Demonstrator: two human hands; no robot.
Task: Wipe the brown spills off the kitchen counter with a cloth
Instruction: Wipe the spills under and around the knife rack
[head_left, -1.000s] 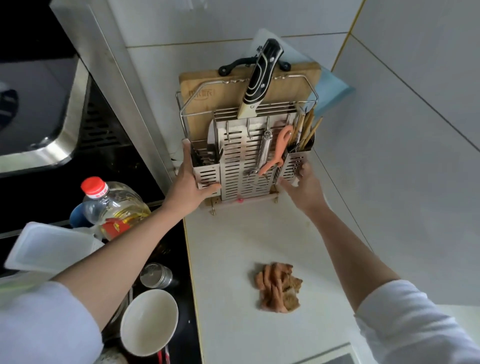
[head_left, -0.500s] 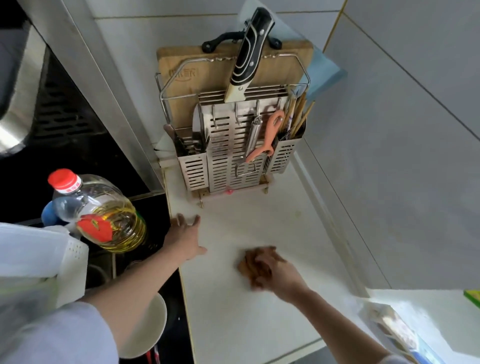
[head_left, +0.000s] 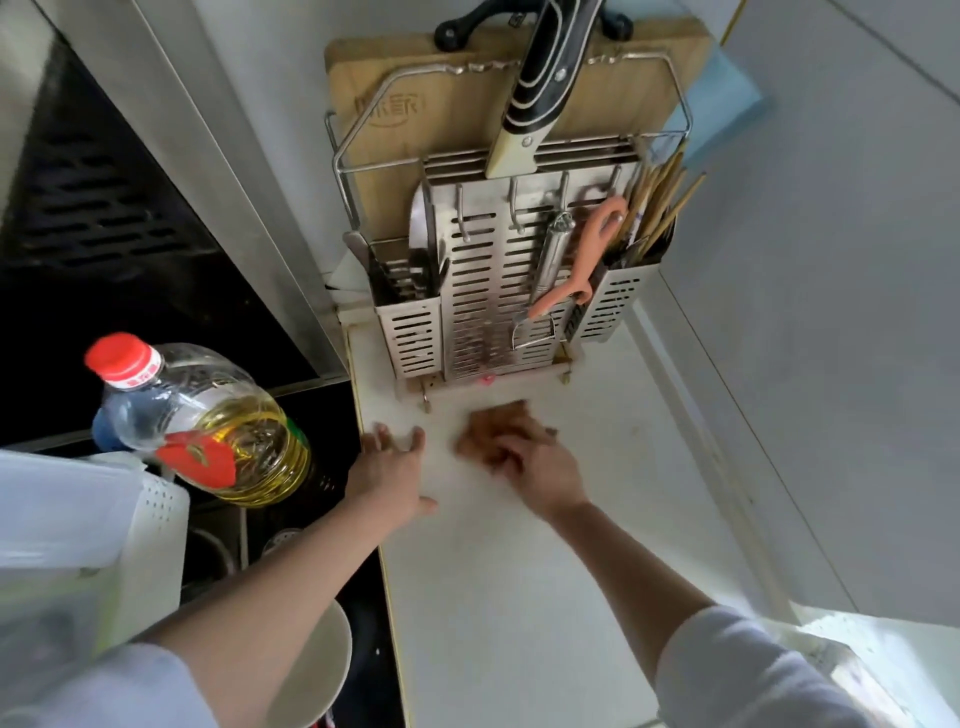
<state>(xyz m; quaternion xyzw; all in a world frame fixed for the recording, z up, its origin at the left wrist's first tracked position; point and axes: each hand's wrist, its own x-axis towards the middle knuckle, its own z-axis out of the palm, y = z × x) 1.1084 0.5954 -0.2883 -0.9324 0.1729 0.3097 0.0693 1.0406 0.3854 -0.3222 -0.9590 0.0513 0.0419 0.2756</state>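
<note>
A crumpled brown cloth (head_left: 491, 428) lies on the white kitchen counter (head_left: 519, 597), just in front of the metal utensil rack. My right hand (head_left: 540, 470) sits on the cloth's near side with its fingers curled into it; both are motion-blurred. My left hand (head_left: 389, 470) rests flat on the counter's left edge, fingers spread, a little left of the cloth and apart from it. One small dark speck (head_left: 631, 431) shows on the counter to the right of the cloth; no clear brown spill is visible elsewhere.
The steel utensil rack (head_left: 493, 312), holding a wooden cutting board (head_left: 457, 104), a knife and an orange peeler, fills the counter's far end. On the black hob at left stand an oil bottle (head_left: 218, 431), a white container (head_left: 78, 525) and a white bowl (head_left: 311, 670). A tiled wall (head_left: 831, 312) bounds the right side.
Both hands left the rack and came down to the counter. My right hand took the brown cloth and slid it toward the rack. My left hand settled flat at the counter's left edge.
</note>
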